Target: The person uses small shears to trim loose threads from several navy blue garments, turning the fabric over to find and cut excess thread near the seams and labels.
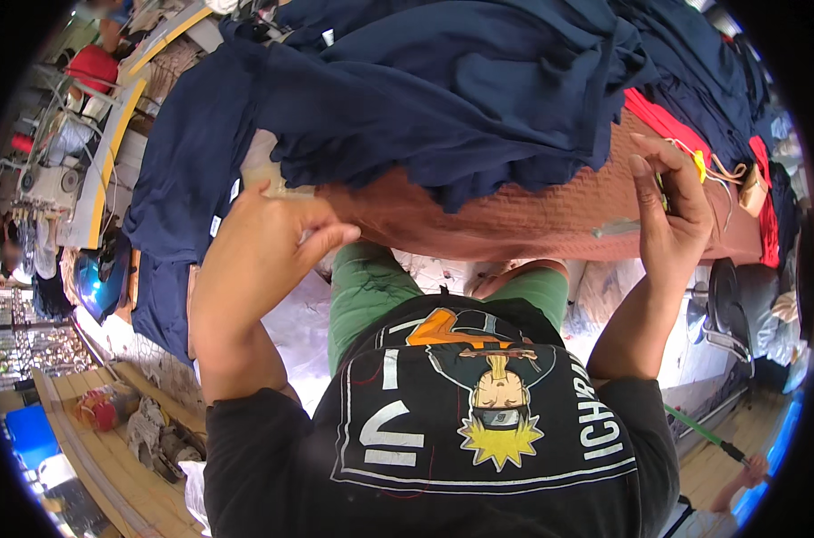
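My left hand [286,235] is raised over the near left edge of a brown padded table [398,211], its back turned up. The thumb and a bent finger draw together; anything between them is too small to see. Further right, my right hand [674,202] is lifted above the same table with curled fingers and the thumb close to the index finger. A small dark object partly shows in its palm, but I cannot make out its kind. Dark navy cloth garments [443,108] lie heaped just beyond both hands, and navy fabric [187,170] hangs down beside my left hand.
Red fabric strips [658,117] and a tan cord [721,170] with a yellow piece [699,166] lie near my right hand. A machine [52,182] stands at far left. A dark fan-like object [725,309] is at right. Another person's hand [755,471] shows lower right.
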`<state>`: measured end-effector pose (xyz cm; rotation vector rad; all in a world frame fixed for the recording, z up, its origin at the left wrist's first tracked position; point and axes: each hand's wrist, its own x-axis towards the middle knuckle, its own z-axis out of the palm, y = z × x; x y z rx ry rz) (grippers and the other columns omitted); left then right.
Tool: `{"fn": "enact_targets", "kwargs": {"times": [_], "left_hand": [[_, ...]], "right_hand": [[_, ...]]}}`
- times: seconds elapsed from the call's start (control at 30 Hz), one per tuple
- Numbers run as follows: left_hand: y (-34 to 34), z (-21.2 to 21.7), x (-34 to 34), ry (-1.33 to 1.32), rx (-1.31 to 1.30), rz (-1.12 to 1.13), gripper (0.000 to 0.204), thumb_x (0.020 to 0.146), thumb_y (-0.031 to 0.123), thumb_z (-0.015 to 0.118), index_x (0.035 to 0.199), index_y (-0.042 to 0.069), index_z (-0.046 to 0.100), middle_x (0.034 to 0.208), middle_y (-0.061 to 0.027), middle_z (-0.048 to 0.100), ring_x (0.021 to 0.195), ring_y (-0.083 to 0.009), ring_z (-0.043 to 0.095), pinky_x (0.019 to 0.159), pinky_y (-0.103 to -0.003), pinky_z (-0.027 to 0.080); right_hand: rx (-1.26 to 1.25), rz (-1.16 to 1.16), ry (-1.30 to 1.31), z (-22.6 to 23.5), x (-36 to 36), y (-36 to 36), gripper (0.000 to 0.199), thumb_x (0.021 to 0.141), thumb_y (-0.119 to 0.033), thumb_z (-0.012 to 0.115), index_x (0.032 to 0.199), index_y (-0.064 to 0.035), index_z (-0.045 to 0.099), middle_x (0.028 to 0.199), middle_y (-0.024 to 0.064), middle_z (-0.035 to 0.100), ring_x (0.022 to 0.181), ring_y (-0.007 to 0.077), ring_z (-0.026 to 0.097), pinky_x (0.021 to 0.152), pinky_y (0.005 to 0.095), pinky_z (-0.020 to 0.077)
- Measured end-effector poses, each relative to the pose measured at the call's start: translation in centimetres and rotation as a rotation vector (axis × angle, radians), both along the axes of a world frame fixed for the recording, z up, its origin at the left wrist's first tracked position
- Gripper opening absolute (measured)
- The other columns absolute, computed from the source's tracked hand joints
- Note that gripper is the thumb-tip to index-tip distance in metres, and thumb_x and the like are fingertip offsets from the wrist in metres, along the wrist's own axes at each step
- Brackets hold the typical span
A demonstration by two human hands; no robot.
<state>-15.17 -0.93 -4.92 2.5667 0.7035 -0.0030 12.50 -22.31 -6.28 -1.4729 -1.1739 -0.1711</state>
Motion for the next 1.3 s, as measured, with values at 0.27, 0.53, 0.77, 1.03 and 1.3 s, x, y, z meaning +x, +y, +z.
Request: {"fn": "enact_targets", "kwargs": {"times": [0.27, 0.53, 0.77, 1.03, 1.3], "left_hand": [[-3.8, -2.8, 9.2, -0.875, 0.258, -0.076, 0.021, 0.071, 0.010, 0.079, 0.089, 0.005, 0.069, 0.096, -0.0069, 0.065, 0.089, -0.0218, 0.062, 0.080, -0.031, 0.048], [-4.9, -5.4, 14.0, -0.871, 0.541, 0.017, 0.027, 0.066, 0.021, 0.083, 0.089, 0.015, 0.069, 0.104, 0.0009, 0.059, 0.099, -0.0233, 0.053, 0.082, -0.038, 0.041], [-3.3, -4.6, 14.5, -0.862, 0.131, 0.014, 0.012, 0.090, 0.017, 0.065, 0.091, 0.005, 0.067, 0.074, -0.0041, 0.068, 0.073, -0.0175, 0.066, 0.070, -0.031, 0.050], [0.9, -5.2, 11.5, -1.406, -0.428, -0.292, 0.051, 0.105, 0.033, 0.033, 0.070, 0.002, 0.054, 0.094, -0.0213, 0.065, 0.089, -0.0234, 0.061, 0.083, -0.037, 0.047], [-3.5, -2.0, 12.6, -0.839, 0.295, -0.207, 0.035, 0.067, 0.016, 0.083, 0.100, 0.007, 0.072, 0.106, -0.0058, 0.066, 0.099, -0.0191, 0.061, 0.087, -0.033, 0.047]], "right_hand": [[-0.111, -0.001, 0.099, -0.5, -2.0, 0.2, 0.035, 0.074, 0.021, 0.056, 0.102, 0.0023, 0.066, 0.094, 0.0020, 0.065, 0.083, 0.0061, 0.060, 0.075, 0.0189, 0.0474], [-0.201, -0.244, 0.245, -2.2, -2.0, 2.3, 0.022, 0.079, -0.007, 0.076, 0.098, -0.0028, 0.067, 0.069, 0.0003, 0.056, 0.060, 0.0061, 0.049, 0.056, 0.0205, 0.0406], [-0.290, -0.257, 0.270, -3.3, 0.3, 3.5, 0.028, 0.081, -0.024, 0.077, 0.087, 0.0006, 0.066, 0.060, -0.0012, 0.048, 0.057, 0.0065, 0.042, 0.053, 0.0244, 0.0386], [-0.162, -0.181, 0.315, -3.5, 0.2, 3.5, 0.027, 0.081, -0.023, 0.078, 0.081, -0.0012, 0.062, 0.061, -0.0055, 0.046, 0.059, 0.0039, 0.039, 0.053, 0.0216, 0.0360], [-0.143, -0.172, 0.289, -3.3, -0.4, 3.0, 0.023, 0.081, -0.019, 0.078, 0.081, -0.0017, 0.062, 0.060, -0.0061, 0.045, 0.058, 0.0030, 0.038, 0.052, 0.0203, 0.0355]]}}
